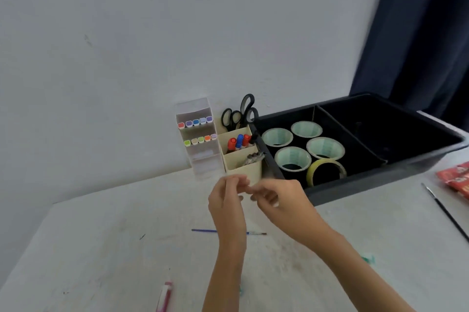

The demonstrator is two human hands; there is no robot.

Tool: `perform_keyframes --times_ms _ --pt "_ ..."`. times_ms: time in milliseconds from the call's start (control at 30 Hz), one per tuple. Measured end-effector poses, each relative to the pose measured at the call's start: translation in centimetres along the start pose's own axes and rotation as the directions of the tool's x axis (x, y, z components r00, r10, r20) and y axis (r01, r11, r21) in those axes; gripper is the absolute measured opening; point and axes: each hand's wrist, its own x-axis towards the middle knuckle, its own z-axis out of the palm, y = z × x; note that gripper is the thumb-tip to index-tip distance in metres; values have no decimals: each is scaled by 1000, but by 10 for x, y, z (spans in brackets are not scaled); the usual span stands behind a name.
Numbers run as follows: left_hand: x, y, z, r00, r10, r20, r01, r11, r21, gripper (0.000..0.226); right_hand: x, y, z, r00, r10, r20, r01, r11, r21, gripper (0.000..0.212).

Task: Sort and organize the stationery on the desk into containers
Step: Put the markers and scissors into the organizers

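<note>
My left hand (227,201) and my right hand (281,198) meet fingertip to fingertip just in front of the cream pen holder (242,168). The fingers are pinched and blurred, so I cannot tell whether anything small is between them. The holder has scissors (241,113) at the back, red and blue markers (238,140) in the middle and grey-tipped items (255,158) in front. A purple paintbrush (204,230) lies on the desk, partly under my left forearm. A pink pen (165,296) lies near the front edge.
A clear rack with coloured markers (200,139) stands left of the holder. A black tray (355,187) holds several tape rolls, including a yellow one (326,172). A black paintbrush (444,210) and a red packet (456,179) lie at the right. A small teal item (368,258) lies by my right forearm.
</note>
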Motion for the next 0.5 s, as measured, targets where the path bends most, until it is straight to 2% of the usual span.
perform_keyframes --times_ms 67,167,233,300,367,500 --pt "-19 -4 11 998 -14 69 13 1000 6 27 -24 19 -11 997 75 12 -75 997 13 23" --pt "-43 -14 27 991 -54 123 54 999 8 26 -59 55 -24 976 206 -75 -210 976 -53 21" --pt "-57 -20 37 987 -81 141 82 997 3 27 -80 76 -32 949 298 -108 -314 927 -203 25" --pt "-70 -26 46 980 -112 165 112 994 6 26 -98 89 -40 927 369 -63 -363 845 -392 37" --pt "-81 -30 54 973 -139 183 138 990 17 26 -112 95 -43 917 397 -33 -370 818 -440 41" --pt "-99 -35 69 965 -172 197 165 985 50 25 -128 108 -40 929 353 -116 -369 849 -378 29"
